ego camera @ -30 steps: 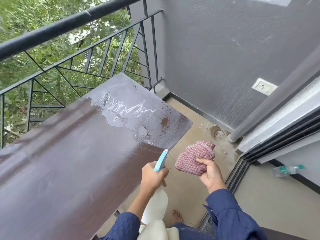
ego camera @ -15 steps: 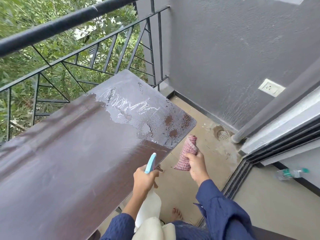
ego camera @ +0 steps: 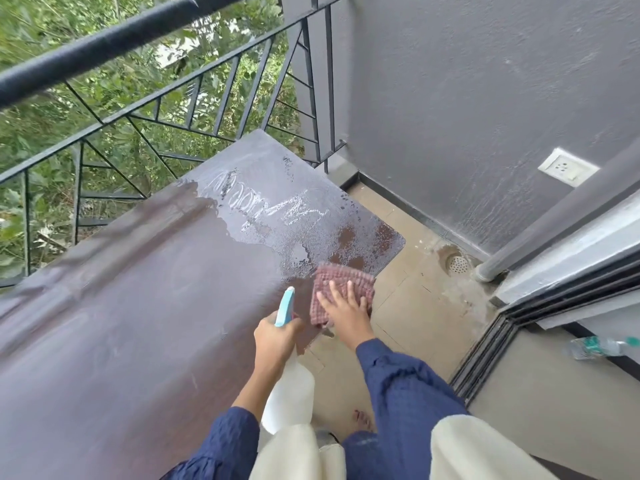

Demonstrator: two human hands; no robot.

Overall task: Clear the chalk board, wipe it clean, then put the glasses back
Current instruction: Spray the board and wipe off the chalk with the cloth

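Flat right hand on cloth, scrawl unreadable

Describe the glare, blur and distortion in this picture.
Head view: soft daylight, no hard shadows; pale glare on the wet end of the board washes over the chalk marks; the wide lens slightly bows the railing; the right hand pressing the cloth looks slightly smeared.

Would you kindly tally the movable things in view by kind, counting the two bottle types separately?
spray bottle: 1
red checked cloth: 1
chalk board: 1
plastic water bottle: 1
Total: 4
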